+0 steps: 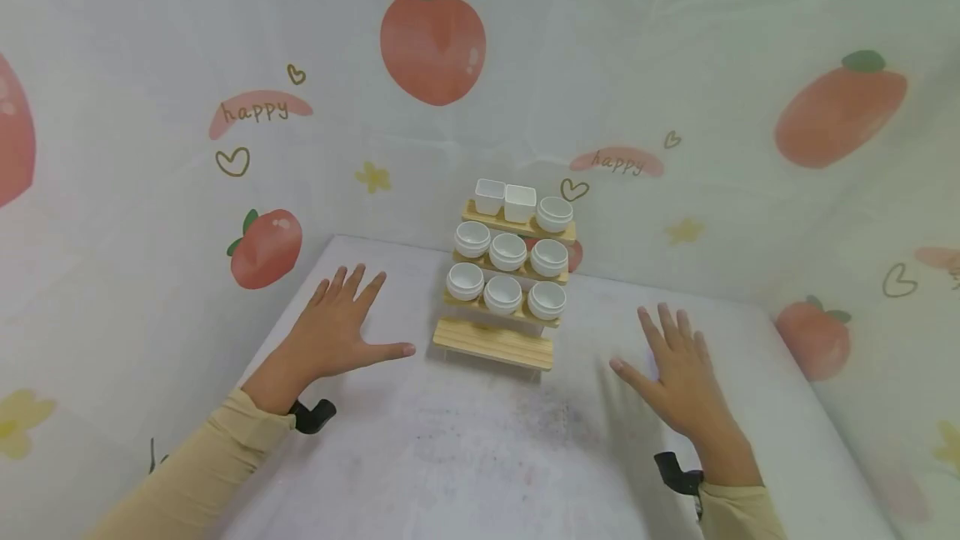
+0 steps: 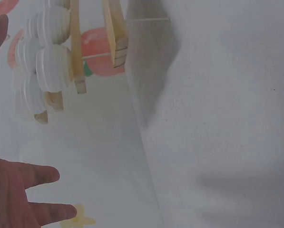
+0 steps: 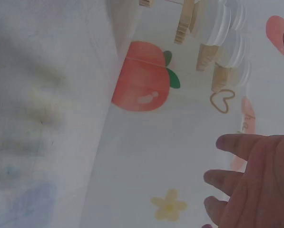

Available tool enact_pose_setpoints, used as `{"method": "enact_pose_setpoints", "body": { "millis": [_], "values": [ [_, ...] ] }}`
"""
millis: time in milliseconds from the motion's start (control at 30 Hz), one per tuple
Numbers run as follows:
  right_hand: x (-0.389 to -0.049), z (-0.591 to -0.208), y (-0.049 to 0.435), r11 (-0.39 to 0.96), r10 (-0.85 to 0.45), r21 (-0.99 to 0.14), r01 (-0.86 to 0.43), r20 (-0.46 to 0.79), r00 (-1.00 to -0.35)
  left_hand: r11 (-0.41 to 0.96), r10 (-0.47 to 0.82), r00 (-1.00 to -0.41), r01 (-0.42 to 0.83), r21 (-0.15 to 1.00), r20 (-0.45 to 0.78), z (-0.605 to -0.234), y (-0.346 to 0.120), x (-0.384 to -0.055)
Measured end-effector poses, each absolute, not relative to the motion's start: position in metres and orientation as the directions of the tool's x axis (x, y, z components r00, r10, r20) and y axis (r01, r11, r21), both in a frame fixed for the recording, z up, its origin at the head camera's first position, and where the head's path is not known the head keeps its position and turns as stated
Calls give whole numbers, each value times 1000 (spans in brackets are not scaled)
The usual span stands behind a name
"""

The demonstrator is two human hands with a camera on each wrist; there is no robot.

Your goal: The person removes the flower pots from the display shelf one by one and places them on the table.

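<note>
A stepped wooden rack (image 1: 493, 343) stands toward the back of the white table. Its upper three tiers carry small white pots: several round ones such as a front pot (image 1: 502, 295), plus two square cups (image 1: 520, 204) at the top left. The lowest tier is bare wood. Left of the rack, my left hand (image 1: 335, 329) spreads its fingers in the air, thumb pointing toward the bottom tier. My right hand (image 1: 678, 377) hovers to the right with fingers spread and holds nothing. Both wrist views show the rack from the side, with fingers (image 2: 42, 175) and fingers (image 3: 239, 145) extended.
A white curtain (image 1: 510, 48) printed with peaches, hearts and flowers hangs behind and beside the table (image 1: 480, 457). Dark camera mounts are strapped at both wrists, the left mount (image 1: 313, 417) and the right mount (image 1: 677, 473). Faint smudges mark the tabletop in front of the rack.
</note>
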State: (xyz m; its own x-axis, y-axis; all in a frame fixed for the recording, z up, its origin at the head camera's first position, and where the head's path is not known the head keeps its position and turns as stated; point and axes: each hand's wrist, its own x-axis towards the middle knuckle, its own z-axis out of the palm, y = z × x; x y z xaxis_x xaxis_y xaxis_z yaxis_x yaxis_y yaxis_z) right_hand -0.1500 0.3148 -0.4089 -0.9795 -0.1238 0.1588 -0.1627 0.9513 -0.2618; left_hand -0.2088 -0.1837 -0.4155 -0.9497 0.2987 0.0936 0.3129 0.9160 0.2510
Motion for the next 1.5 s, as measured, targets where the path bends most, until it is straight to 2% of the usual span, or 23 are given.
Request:
{"method": "enact_pose_setpoints", "body": {
  "millis": [200, 367, 567, 800, 967, 1133, 1300, 1500],
  "values": [
    [-155, -419, 315, 925, -133, -323, -200, 218, -967, 905, 299, -945, 326, 273, 136, -422, -183, -207],
    [-160, -429, 315, 899, -125, -359, -250, 337, -933, 888, 311, -931, 357, 291, 191, -424, -181, -209],
    [-168, -444, 310, 829, -113, -461, -317, 416, -902, 862, 320, -908, 397, 314, 270, -427, -178, -209],
    [-178, -454, 298, 670, -63, -683, -289, 336, -940, 817, 309, -894, 425, 390, 326, -426, -167, -211],
    [-186, -460, 291, 557, -32, -803, -210, 232, -972, 783, 295, -889, 434, 446, 349, -428, -156, -216],
    [-195, -469, 284, 462, -32, -872, -159, 163, -986, 755, 266, -901, 416, 507, 343, -430, -147, -219],
    [-202, -478, 274, 356, -1, -922, -152, 162, -987, 720, 248, -905, 411, 559, 346, -431, -138, -221],
    [-204, -485, 261, 248, 51, -959, -137, 154, -987, 689, 262, -889, 445, 572, 376, -437, -125, -225]
  ]
}}
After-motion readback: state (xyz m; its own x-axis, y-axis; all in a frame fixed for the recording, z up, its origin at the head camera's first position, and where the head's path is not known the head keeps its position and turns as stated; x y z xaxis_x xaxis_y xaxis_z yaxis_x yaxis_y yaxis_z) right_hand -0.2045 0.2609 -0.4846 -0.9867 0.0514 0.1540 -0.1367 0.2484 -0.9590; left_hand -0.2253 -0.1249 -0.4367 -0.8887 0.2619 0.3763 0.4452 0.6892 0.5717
